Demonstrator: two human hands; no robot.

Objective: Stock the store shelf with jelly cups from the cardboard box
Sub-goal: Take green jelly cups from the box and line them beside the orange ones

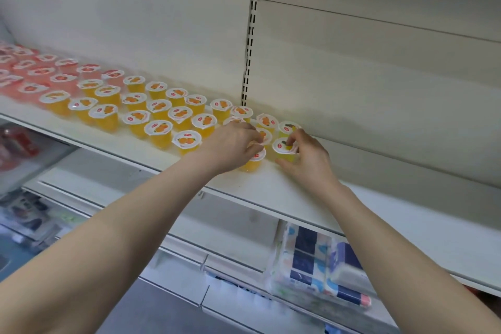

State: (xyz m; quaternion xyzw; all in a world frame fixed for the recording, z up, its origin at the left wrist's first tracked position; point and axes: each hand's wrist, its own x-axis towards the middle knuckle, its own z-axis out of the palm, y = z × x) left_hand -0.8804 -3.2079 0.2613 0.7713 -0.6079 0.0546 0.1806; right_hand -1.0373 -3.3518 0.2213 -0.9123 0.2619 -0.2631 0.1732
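Both hands are at the shelf [271, 184] now: left hand [233, 148] pinched on an orange jelly cup [253, 160], right hand [306, 157] fingers clamped round a yellow cup [283, 150]. Orange rows [151, 111] and red cups [32, 73] fill the left stretch. The right stretch sits bare, so roughly halfway; no cardboard box in sight.

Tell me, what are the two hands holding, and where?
Each holds an orange jelly cup on the shelf: left hand on one cup's lid rim, right hand around another's rim and side.
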